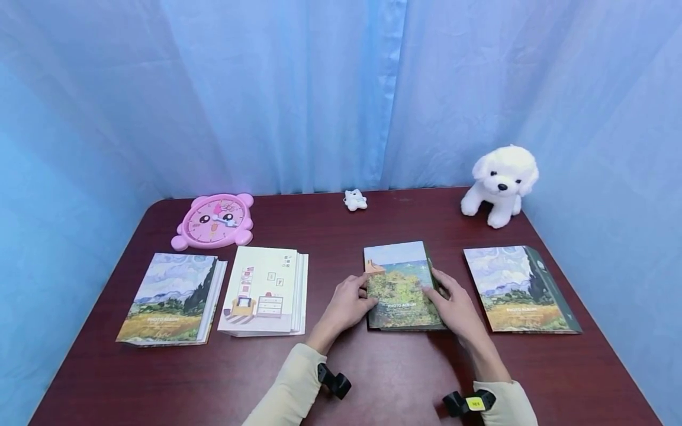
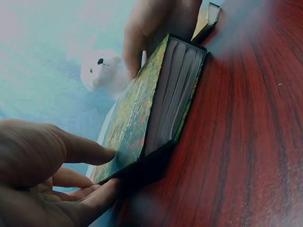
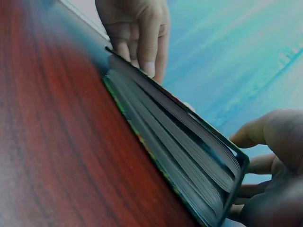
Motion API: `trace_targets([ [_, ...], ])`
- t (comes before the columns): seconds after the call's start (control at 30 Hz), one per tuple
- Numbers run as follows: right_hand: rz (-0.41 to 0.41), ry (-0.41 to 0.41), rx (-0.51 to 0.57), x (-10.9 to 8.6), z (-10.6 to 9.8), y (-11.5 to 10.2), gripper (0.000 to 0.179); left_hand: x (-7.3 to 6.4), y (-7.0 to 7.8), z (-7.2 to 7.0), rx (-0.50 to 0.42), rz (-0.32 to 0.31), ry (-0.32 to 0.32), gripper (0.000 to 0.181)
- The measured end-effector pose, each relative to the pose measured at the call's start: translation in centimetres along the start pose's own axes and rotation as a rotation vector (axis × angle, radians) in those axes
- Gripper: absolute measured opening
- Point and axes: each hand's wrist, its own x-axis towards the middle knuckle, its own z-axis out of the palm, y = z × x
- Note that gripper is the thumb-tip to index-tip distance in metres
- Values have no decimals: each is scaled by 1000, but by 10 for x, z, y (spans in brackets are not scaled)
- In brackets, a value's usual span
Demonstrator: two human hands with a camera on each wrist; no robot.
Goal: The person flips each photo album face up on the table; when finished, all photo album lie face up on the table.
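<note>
A photo album [image 1: 401, 290] with a painted cover of sea, cliff and yellow-green bushes lies on the table. My left hand [image 1: 348, 303] grips its left edge, thumb on the front cover and fingers at the side. In the left wrist view, fingers of that hand [image 2: 57, 175] reach under the cover's edge. My right hand [image 1: 453, 300] holds the opposite side, its thumb on the cover and the other fingers along the edge. Seen from the right wrist, the album's page block [image 3: 170, 137] shows between the covers, with my right hand [image 3: 277, 165] at the near corner.
To the left lie a white album [image 1: 261, 290] with a room drawing and a wheat-field album [image 1: 167, 299]; another wheat-field album [image 1: 514, 290] lies right. Along the back are a pink toy clock [image 1: 215, 222], a small white figure [image 1: 354, 200] and a white plush dog [image 1: 501, 183].
</note>
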Motion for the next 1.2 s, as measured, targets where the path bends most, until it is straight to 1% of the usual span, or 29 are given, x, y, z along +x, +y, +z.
trace_targets([
  [0.1,29,-24,139,-2,-2,-2,62,1,1,-1,-6,-8,-1,54],
  [0.23,63,-36,254,-3,-7,-4,62,1,3,-2,-18,-10,-9,60],
  [0.3,66,-31,290,-3,-9,-4,62,1,4,-2,-23,-7,-15,63],
  [0.43,69,-6,328,-3,-13,-9,62,2,7,0,-26,-11,-22,64],
  [0.5,69,9,329,-4,-15,-13,62,2,9,1,-20,-9,-21,65],
  [0.67,56,27,276,-7,-26,-26,63,4,17,8,-14,-20,-23,70],
  [0.8,46,10,242,-9,-34,-36,67,5,24,17,-38,-43,-37,75],
  [0.9,40,-6,193,-10,-37,-41,72,6,28,21,-59,-58,-42,76],
  [1.03,40,-7,135,-11,-37,-45,79,5,33,21,-51,-66,-40,76],
  [1.2,48,-14,161,-11,-36,-48,83,7,40,19,-18,-73,-43,78],
])
